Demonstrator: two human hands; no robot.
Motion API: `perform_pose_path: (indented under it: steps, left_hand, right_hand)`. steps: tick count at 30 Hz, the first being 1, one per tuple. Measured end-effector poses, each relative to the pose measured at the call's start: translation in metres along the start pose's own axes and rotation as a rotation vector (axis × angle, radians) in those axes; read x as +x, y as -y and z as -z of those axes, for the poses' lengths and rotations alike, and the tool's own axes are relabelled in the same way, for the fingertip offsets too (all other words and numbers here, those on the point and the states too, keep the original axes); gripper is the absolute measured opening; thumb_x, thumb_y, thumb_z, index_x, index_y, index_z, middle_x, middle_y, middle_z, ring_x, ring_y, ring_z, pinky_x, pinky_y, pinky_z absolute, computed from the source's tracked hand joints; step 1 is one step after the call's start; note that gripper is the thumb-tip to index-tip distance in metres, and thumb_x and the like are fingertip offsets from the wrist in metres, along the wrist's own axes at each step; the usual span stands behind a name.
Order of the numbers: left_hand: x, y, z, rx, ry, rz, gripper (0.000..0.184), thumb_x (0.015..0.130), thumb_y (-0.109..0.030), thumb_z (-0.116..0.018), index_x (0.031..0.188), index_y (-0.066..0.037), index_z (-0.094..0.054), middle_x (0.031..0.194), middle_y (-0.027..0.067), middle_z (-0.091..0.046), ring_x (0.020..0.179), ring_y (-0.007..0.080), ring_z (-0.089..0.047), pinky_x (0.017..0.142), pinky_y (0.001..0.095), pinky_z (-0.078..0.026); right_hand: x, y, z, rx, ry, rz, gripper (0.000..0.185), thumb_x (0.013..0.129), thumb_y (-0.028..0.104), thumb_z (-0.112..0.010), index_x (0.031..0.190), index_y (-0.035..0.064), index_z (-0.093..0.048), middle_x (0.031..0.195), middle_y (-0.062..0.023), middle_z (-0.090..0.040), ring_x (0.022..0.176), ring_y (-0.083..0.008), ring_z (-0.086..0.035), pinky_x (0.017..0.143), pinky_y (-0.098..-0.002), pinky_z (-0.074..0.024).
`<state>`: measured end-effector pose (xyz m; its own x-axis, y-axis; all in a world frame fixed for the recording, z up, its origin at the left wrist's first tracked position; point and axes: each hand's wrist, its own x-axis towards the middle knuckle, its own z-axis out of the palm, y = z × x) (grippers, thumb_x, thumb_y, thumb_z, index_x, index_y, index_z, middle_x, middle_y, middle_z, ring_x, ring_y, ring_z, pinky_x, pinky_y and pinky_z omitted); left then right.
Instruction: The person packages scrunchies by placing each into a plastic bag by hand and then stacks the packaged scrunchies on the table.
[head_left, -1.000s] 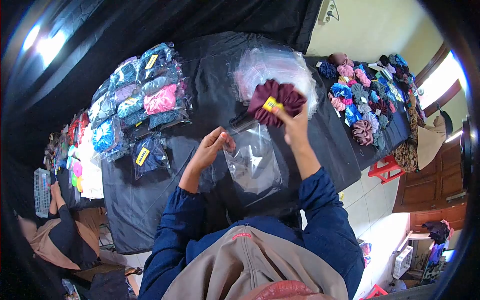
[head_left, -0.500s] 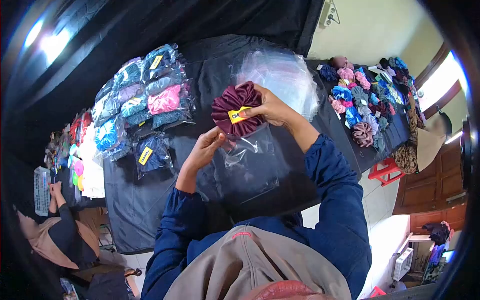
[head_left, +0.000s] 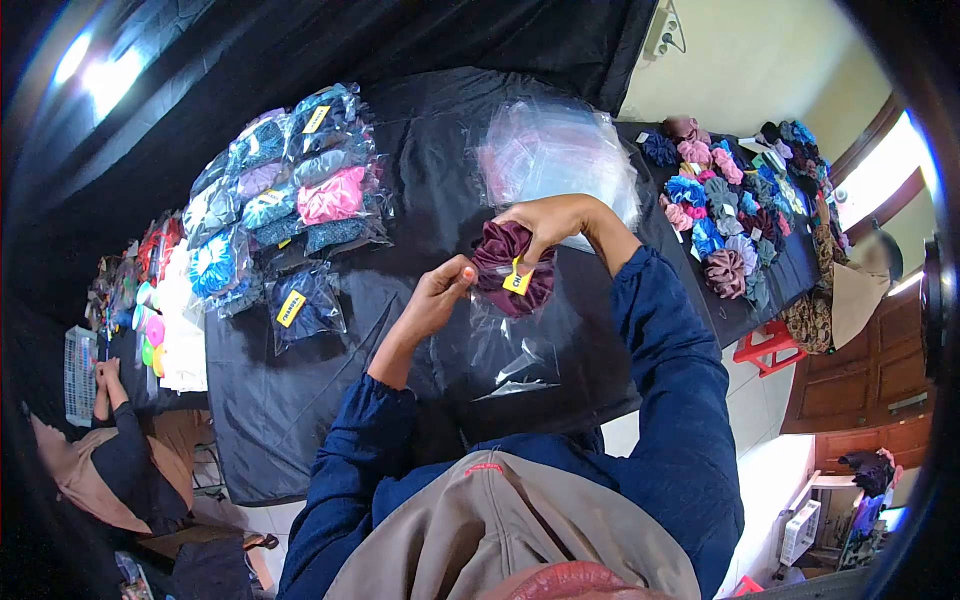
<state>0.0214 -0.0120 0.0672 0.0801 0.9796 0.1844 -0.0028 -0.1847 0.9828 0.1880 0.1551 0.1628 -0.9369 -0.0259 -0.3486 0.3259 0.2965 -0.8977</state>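
Note:
My right hand (head_left: 562, 220) grips a maroon velvet scrunchie (head_left: 500, 252) from above, fingers pressed into its folds. A yellow tag (head_left: 516, 282) with dark lettering is on the scrunchie and looks bent. The scrunchie's lower part is at the mouth of a clear plastic bag (head_left: 518, 365), seemingly inside it. My left hand (head_left: 430, 302) is closed in a pinch at the bag's left edge, beside the scrunchie. The rest of the bag hangs over the black cloth towards me.
Bagged scrunchies (head_left: 290, 180) are piled at the left, with one bagged dark scrunchie (head_left: 300, 305) nearer me. A stack of clear bags (head_left: 560, 150) lies behind my right hand. Loose scrunchies (head_left: 715, 200) cover the right table. Other people sit at far left and far right.
The scrunchie has moved down and right, into the bag's mouth. My right hand now reaches over it from above, and the tag has bent. My left hand has shifted slightly right.

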Motion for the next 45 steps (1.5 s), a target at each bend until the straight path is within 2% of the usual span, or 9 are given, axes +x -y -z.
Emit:
perform_pose_path:
  steps: [10, 14, 16, 21, 28, 33, 36, 40, 45]
  left_hand:
    - [-0.002, -0.004, -0.015, 0.264, -0.080, -0.040, 0.024, 0.097, -0.022, -0.046, 0.087, -0.001, -0.048, 0.069, -0.0009, -0.041, 0.067, 0.0062, -0.038, 0.056, 0.0250, -0.036]
    - [0.002, 0.009, -0.010, 0.155, -0.200, -0.101, 0.025, 0.098, -0.024, -0.046, 0.083, -0.005, -0.046, 0.067, -0.0046, -0.035, 0.063, 0.0036, -0.033, 0.053, 0.0221, -0.031]
    - [0.002, 0.002, -0.010, 0.042, -0.230, 0.018, 0.026, 0.098, -0.026, -0.044, 0.080, -0.007, -0.045, 0.068, -0.0073, -0.031, 0.061, 0.0023, -0.030, 0.052, 0.0202, -0.027]
    - [0.005, 0.000, -0.007, -0.116, -0.352, 0.009, 0.027, 0.099, -0.025, -0.043, 0.079, -0.007, -0.045, 0.074, -0.0073, -0.034, 0.068, 0.0019, -0.030, 0.057, 0.0181, -0.027]
    - [0.004, -0.004, -0.003, -0.301, -0.413, -0.067, 0.022, 0.099, -0.019, -0.044, 0.080, -0.007, -0.046, 0.075, -0.0078, -0.037, 0.070, 0.0001, -0.034, 0.061, 0.0161, -0.031]
    - [0.004, -0.014, 0.006, -0.370, -0.282, -0.148, 0.017, 0.098, -0.019, -0.043, 0.089, -0.007, -0.050, 0.098, 0.0029, -0.060, 0.088, 0.0048, -0.049, 0.075, 0.0200, -0.039]
    - [0.002, -0.024, 0.013, -0.395, -0.329, -0.241, 0.024, 0.097, -0.023, -0.045, 0.117, -0.010, -0.045, 0.131, 0.0088, -0.045, 0.113, 0.0115, -0.044, 0.090, 0.0270, -0.038]
    - [-0.002, -0.037, 0.017, -0.399, -0.395, -0.222, 0.036, 0.095, -0.026, -0.047, 0.128, -0.015, -0.037, 0.137, 0.0084, -0.039, 0.123, 0.0154, -0.038, 0.096, 0.0313, -0.036]
    - [0.000, -0.026, 0.024, -0.340, -0.272, -0.211, 0.053, 0.087, -0.029, -0.062, 0.131, -0.016, -0.034, 0.138, 0.0087, -0.039, 0.131, 0.0202, -0.031, 0.101, 0.0350, -0.033]
  right_hand:
    - [0.019, -0.015, -0.008, -0.054, 0.344, -0.155, 0.044, 0.069, 0.005, -0.076, 0.106, -0.0040, -0.054, 0.094, -0.0058, -0.065, 0.086, -0.0112, -0.057, 0.077, -0.0274, -0.0460]
    - [0.007, -0.020, -0.005, -0.068, 0.088, -0.025, 0.049, 0.069, 0.009, -0.078, 0.111, 0.0005, -0.054, 0.100, -0.0081, -0.063, 0.093, -0.0141, -0.057, 0.081, -0.0291, -0.0454]
    - [-0.003, -0.013, -0.004, 0.027, -0.306, 0.019, 0.049, 0.072, 0.011, -0.077, 0.113, 0.0034, -0.051, 0.110, -0.0076, -0.057, 0.099, -0.0162, -0.053, 0.087, -0.0319, -0.0431]
    - [-0.008, -0.013, -0.008, 0.087, -0.413, 0.145, 0.033, 0.079, 0.027, -0.071, 0.102, 0.0059, -0.061, 0.104, -0.0062, -0.059, 0.094, -0.0162, -0.054, 0.085, -0.0303, -0.0431]
    - [-0.001, 0.000, -0.053, -0.304, -0.373, 0.181, 0.021, 0.079, 0.018, -0.070, 0.090, 0.0005, -0.065, 0.086, -0.0062, -0.065, 0.083, -0.0149, -0.058, 0.081, -0.0305, -0.0445]
    - [-0.007, 0.031, -0.057, -0.403, -0.524, 0.281, 0.014, 0.077, 0.015, -0.068, 0.082, 0.0017, -0.064, 0.078, -0.0079, -0.066, 0.076, -0.0195, -0.063, 0.071, -0.0343, -0.0483]
    - [-0.022, 0.064, -0.055, -0.854, -0.736, 0.424, 0.009, 0.073, 0.008, -0.070, 0.078, 0.0045, -0.064, 0.077, -0.0065, -0.064, 0.079, -0.0228, -0.062, 0.077, -0.0334, -0.0435]
    - [-0.067, 0.115, -0.037, -0.995, -0.996, 0.600, 0.008, 0.071, 0.005, -0.071, 0.076, 0.0066, -0.065, 0.077, -0.0052, -0.064, 0.078, -0.0227, -0.060, 0.079, -0.0325, -0.0413]
    - [-0.067, 0.114, -0.011, -1.111, -0.949, 0.576, 0.011, 0.072, 0.014, -0.071, 0.076, 0.0067, -0.063, 0.075, -0.0039, -0.062, 0.076, -0.0212, -0.059, 0.075, -0.0321, -0.0402]
